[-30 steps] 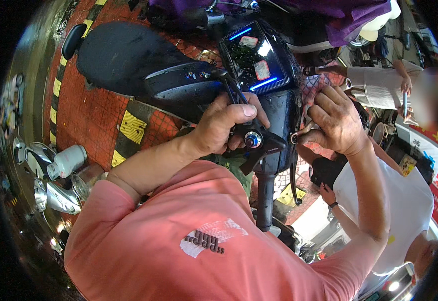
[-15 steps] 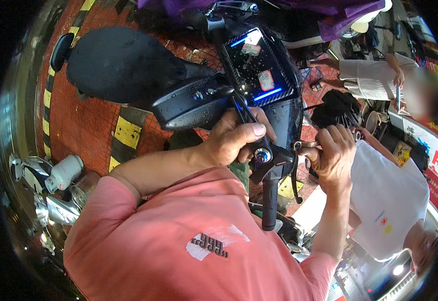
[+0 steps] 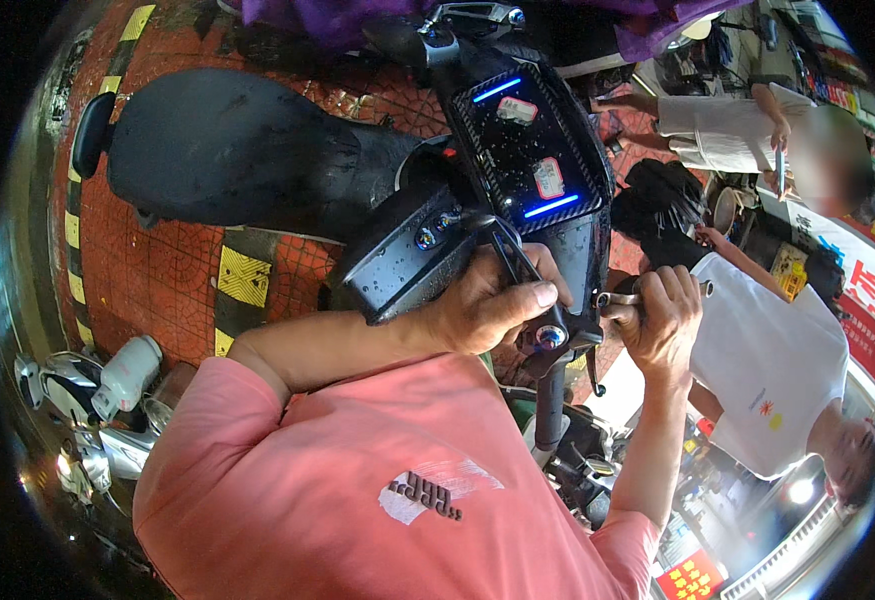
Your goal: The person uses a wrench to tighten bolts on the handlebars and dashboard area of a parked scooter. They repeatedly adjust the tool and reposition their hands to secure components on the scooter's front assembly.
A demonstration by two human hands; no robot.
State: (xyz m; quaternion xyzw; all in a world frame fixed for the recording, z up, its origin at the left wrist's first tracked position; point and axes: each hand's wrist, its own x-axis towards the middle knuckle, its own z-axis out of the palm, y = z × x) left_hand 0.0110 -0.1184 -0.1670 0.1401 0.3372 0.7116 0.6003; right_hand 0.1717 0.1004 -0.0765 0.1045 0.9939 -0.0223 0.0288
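My left hand (image 3: 502, 305) is closed round the forked stem (image 3: 510, 252) of a scooter's rear-view mirror (image 3: 402, 255), a dark panel wet with droplets. Beside its thumb, a shiny bluish bolt head (image 3: 549, 337) tops the handlebar clamp. My right hand (image 3: 660, 318) grips a silver wrench (image 3: 617, 299), whose ring-like ends stick out on either side of the fist. One wrench end is close to the clamp; whether it touches a bolt I cannot tell. Below the clamp runs the black handlebar grip (image 3: 550, 410), with the brake lever (image 3: 598, 375) beside it.
The scooter's dash screen (image 3: 532, 150), with two blue light bars, lies beyond my hands; its black seat (image 3: 232, 150) stretches left. One person (image 3: 772, 360) in a white shirt is close on the right, another (image 3: 722, 130) farther back. A gas cylinder (image 3: 129, 375) stands lower left.
The mirror, dash and handlebar have shifted rightward in view, and the mirror has tilted. My left hand moved right and slightly down with the stem. More of the wrench shows in my right hand.
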